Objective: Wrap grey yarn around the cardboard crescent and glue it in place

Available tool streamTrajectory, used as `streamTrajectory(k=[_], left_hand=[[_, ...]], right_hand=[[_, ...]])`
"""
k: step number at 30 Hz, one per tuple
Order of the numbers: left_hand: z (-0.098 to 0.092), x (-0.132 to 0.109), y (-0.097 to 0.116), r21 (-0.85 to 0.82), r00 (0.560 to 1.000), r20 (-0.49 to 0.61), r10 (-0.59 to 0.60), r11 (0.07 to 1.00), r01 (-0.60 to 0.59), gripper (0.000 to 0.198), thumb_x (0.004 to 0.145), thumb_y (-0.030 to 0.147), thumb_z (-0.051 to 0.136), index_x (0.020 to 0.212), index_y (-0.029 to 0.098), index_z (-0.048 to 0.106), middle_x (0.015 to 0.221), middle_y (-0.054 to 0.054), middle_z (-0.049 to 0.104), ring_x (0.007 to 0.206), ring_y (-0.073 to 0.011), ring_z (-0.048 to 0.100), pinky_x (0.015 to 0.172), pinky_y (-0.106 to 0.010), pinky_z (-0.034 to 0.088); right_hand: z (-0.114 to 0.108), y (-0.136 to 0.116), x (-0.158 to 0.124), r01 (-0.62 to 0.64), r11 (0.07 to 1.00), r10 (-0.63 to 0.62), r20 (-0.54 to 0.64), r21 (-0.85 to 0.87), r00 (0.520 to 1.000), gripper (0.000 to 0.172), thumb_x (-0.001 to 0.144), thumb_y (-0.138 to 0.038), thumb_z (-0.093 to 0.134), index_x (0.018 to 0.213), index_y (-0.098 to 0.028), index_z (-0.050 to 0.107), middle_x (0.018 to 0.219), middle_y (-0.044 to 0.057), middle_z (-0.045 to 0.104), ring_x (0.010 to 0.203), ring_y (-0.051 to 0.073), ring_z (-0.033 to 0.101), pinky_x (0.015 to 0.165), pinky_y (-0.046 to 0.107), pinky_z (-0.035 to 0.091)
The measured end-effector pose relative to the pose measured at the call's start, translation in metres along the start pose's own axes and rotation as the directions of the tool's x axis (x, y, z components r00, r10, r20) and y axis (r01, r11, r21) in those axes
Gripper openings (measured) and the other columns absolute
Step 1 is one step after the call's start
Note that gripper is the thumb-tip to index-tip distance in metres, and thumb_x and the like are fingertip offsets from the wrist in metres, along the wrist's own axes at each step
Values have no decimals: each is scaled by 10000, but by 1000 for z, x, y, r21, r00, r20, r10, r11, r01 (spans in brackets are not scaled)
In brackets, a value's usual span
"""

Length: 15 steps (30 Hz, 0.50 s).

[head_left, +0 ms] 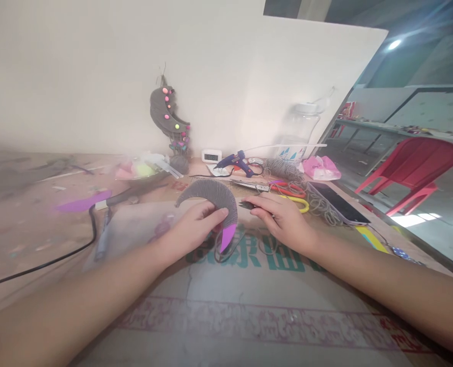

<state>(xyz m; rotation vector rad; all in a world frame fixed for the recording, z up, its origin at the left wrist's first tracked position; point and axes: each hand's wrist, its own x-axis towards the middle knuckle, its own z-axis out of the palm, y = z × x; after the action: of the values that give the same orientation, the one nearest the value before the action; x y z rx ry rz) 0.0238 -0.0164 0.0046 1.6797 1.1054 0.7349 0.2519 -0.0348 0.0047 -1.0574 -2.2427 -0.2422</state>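
Note:
My left hand is closed around a crescent moon shape, thumb on its front. Grey yarn covers most of the crescent, while its lower tip stays bare purple. A loose strand of grey yarn curls below that tip. Just to the right, my right hand pinches a small dark pointed tool; the fingers hide most of it, so its kind is unclear. A yellow scissor handle shows behind this hand, and red-handled scissors lie beyond it.
Behind are a blue glue gun, a small digital clock, grey yarn and a clear bottle. A decorated crescent hangs on the wall. A phone lies right; a purple piece and black cable lie left.

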Motion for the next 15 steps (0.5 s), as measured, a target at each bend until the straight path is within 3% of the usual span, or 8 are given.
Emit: streamTrajectory(k=[10,15], left_hand=[[0,0,0,185,992,-35,125,976,-116,426,840,541,500,594,197,446,586,43,408,564,-122,418,528,-251,316],[0,-2,1,154,996,-4,85,984,-84,405,840,539,493,621,202,443,593,53,392,544,-115,396,525,-248,322]], right_hand=[[4,3,-2,122,991,-119,45,-59,992,302,982,-306,443,1172,-164,630,883,73,674,801,173,604,709,291,477],[2,2,-1,132,989,-130,41,-64,991,295,982,-302,444,1157,-165,639,885,76,682,797,174,607,705,291,479]])
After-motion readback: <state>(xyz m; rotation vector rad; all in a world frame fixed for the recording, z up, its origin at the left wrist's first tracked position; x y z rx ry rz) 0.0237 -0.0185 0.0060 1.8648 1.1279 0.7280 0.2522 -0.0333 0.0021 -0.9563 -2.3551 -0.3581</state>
